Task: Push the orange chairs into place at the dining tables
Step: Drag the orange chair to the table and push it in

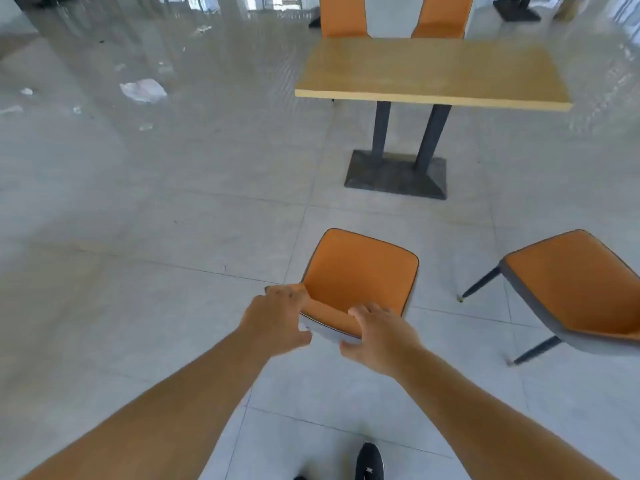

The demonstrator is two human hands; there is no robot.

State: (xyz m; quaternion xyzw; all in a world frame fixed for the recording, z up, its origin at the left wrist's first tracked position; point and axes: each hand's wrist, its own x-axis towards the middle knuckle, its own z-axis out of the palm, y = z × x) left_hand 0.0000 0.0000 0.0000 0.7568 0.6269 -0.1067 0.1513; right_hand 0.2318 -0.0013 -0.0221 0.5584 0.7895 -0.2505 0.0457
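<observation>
While left hand (277, 320), right hand (377, 337) grip one chair (360, 275), four chairs (575, 282), one table (429, 71).

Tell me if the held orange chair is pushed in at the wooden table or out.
Out: the orange padded chair stands apart from the light wooden table, grey floor tiles between them.

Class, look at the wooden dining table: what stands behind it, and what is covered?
Behind the wooden table stand a left orange chair and a right orange chair; only their backrests show. The tabletop covers their seats.
</observation>
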